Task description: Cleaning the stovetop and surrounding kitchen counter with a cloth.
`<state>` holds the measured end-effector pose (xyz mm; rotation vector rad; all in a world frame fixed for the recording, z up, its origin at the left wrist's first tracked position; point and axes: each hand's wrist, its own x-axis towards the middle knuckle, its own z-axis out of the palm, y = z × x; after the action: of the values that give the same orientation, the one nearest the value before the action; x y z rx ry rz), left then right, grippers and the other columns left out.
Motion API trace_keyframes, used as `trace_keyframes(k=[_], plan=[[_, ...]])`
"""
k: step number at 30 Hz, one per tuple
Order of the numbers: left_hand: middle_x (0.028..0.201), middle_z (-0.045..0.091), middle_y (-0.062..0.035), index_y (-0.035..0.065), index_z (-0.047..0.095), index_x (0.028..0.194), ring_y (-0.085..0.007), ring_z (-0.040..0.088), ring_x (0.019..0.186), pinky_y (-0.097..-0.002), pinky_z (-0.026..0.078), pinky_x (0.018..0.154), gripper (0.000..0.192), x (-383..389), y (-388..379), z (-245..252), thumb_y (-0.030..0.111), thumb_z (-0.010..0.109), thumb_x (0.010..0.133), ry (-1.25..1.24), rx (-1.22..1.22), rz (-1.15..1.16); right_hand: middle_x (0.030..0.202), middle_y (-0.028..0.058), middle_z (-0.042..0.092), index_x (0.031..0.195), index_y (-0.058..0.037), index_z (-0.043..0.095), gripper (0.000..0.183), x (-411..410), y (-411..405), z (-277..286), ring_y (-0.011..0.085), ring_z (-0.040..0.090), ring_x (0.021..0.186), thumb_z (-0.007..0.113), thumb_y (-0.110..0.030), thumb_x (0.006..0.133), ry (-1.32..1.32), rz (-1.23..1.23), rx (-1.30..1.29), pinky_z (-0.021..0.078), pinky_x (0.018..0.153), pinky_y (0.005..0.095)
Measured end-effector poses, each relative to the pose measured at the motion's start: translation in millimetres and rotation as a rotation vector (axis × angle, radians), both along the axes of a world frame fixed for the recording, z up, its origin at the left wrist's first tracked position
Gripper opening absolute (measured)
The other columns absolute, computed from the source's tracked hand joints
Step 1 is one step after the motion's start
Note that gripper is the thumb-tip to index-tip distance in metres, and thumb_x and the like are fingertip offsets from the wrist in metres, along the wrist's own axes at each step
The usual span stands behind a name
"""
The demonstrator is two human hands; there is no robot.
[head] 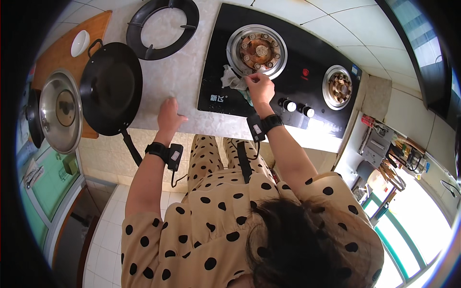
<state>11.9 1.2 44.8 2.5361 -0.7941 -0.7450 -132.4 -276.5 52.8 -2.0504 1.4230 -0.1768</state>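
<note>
My right hand (262, 89) pinches a crumpled greyish-white cloth (232, 80) at the front rim of the large gas burner (261, 50). A greenish part of the cloth shows below the hand. Brown stains cover the burner's middle, inside a shiny metal ring. The burner is set in a black glass gas cooktop (216, 81), which has white specks near its left edge. My left hand (169, 116) rests on the grey stone-patterned countertop (162, 81) close to its front edge, holding nothing, with the thumb apart from the fingers.
A black pan support ring (135, 30) lies behind my left hand. Further left are a black wok (111, 88), a metal lid (74, 118) and a white bowl (80, 43) on a wooden board (97, 27). Two control knobs (289, 105) and a smaller burner (337, 87) sit to the right.
</note>
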Motion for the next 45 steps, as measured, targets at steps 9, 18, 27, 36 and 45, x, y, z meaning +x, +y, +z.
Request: trace_keyframes(k=[9, 18, 27, 36, 45], plan=[[0.081, 0.05, -0.0091, 0.008, 0.045, 0.08, -0.032, 0.051, 0.081, -0.0437, 0.042, 0.066, 0.05, 2, -1, -2, 0.012, 0.083, 0.048, -0.011, 0.011, 0.0, 0.078, 0.0031, 0.071, 0.079, -0.0181, 0.074, 0.016, -1, -4, 4, 0.0248, 0.068, 0.077, 0.076, -0.032, 0.072, 0.053, -0.018, 0.043, 0.0532, 0.068, 0.037], [0.082, 0.051, -0.0099, 0.0074, 0.046, 0.081, -0.0329, 0.052, 0.082, -0.044, 0.042, 0.067, 0.049, 1, 0, 2, 0.013, 0.083, 0.05, 0.01, 0.029, 0.002, 0.078, 0.0042, 0.071, 0.078, -0.0183, 0.074, 0.018, -12, -12, 4, 0.0249, 0.069, 0.078, 0.077, -0.034, 0.071, 0.074, -0.049, 0.089, 0.0538, 0.07, 0.0379], [0.083, 0.05, -0.0105, 0.0073, 0.045, 0.082, -0.0339, 0.051, 0.083, -0.0445, 0.042, 0.068, 0.05, 1, 5, -1, 0.012, 0.083, 0.05, 0.006, 0.012, 0.0, 0.077, 0.0024, 0.071, 0.08, -0.0182, 0.074, 0.017, -19, -10, 1, 0.0239, 0.069, 0.076, 0.076, -0.033, 0.072, 0.057, -0.029, 0.13, 0.0539, 0.068, 0.0369], [0.085, 0.051, -0.0105, 0.0072, 0.046, 0.083, -0.0335, 0.052, 0.085, -0.0445, 0.043, 0.071, 0.054, 4, 5, -1, 0.012, 0.086, 0.047, 0.005, 0.056, 0.0, 0.079, 0.0034, 0.072, 0.083, -0.0185, 0.075, 0.02, -9, -5, 6, 0.0239, 0.069, 0.078, 0.075, -0.035, 0.072, 0.088, -0.058, 0.109, 0.0539, 0.07, 0.0369], [0.095, 0.054, -0.0142, 0.005, 0.049, 0.09, -0.0369, 0.052, 0.096, -0.0458, 0.045, 0.077, 0.056, 3, 1, 0, 0.012, 0.085, 0.049, 0.025, 0.085, -0.019, 0.077, 0.0025, 0.071, 0.082, -0.0187, 0.074, 0.019, -7, -8, 6, 0.0252, 0.069, 0.077, 0.075, -0.036, 0.073, 0.071, -0.018, 0.063, 0.0534, 0.068, 0.0366]])
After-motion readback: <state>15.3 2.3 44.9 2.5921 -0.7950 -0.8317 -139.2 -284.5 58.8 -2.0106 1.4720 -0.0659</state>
